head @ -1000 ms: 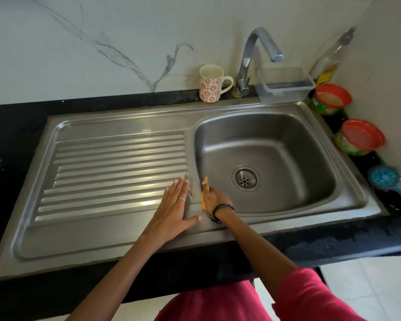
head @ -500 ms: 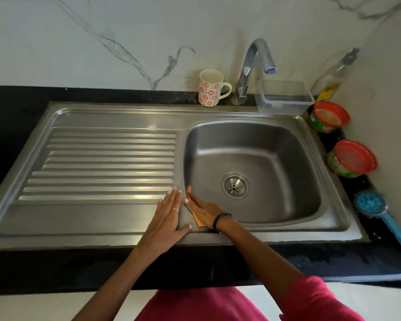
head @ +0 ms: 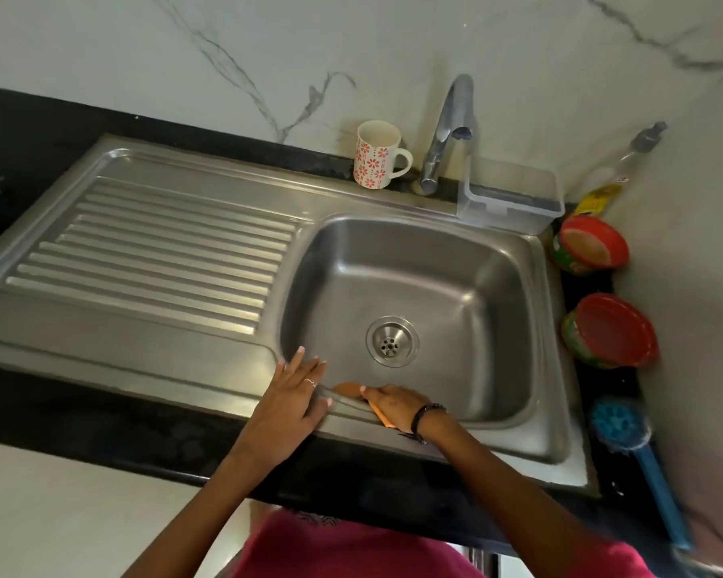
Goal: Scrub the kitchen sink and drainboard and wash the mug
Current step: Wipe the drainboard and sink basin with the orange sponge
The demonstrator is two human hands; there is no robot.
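Observation:
A steel sink basin with a round drain lies right of the ribbed drainboard. My left hand rests flat, fingers straight, on the front rim at the basin's near left corner. My right hand presses an orange scrub pad against the basin's near inner wall; the hand hides most of the pad. A white mug with red flowers stands upright on the back ledge, left of the tap.
A clear plastic box sits behind the basin. On the black counter at right stand two red-lidded green tubs, a soap bottle and a blue brush. A marble wall rises behind and at right.
My right hand has slid the orange pad from the basin's left wall round onto its near wall. My left hand stays flat on the rim. The camera has tilted.

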